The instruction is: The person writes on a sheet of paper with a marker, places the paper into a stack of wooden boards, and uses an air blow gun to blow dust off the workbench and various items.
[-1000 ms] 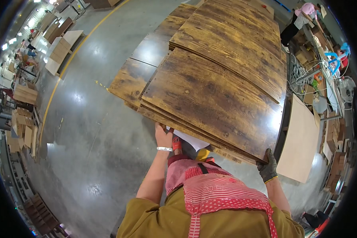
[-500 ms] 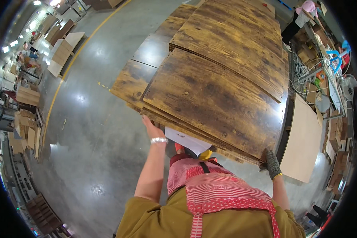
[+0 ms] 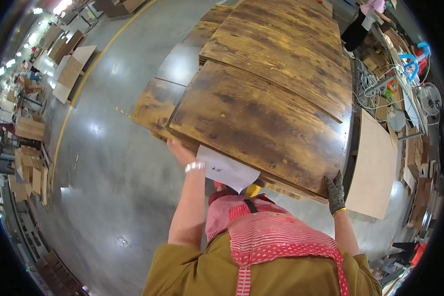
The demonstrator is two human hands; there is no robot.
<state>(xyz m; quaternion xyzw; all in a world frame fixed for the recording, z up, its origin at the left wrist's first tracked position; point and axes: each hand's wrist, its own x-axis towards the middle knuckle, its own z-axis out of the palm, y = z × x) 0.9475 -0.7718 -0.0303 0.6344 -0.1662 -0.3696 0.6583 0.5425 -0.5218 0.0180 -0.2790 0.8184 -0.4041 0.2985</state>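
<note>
A stack of dark brown wood-grain boards (image 3: 261,123) lies in front of me, the top one slanting down to the right. My left hand (image 3: 181,152), bare with a silvery band at the wrist, touches the near edge by the left corner, fingers stretched out and partly hidden by the edge. At the near right corner, my right hand (image 3: 336,193) in a grey knit glove rests with fingers extended along the board's end. Neither hand is wrapped round the board. A white paper sheet (image 3: 227,167) with a handwritten mark sticks out from under the near edge.
More wood-grain boards (image 3: 281,44) lie overlapped on the far side. A pale panel (image 3: 372,167) stands to the right, near a cluttered bench with cables (image 3: 362,91). A person (image 3: 362,24) stands at the far right. A yellow line (image 3: 86,74) crosses the grey floor at left.
The near board edge has settled lower onto the stack, and more of the white paper shows. My right hand's fingers have gone from gripping the corner to lying along the end.
</note>
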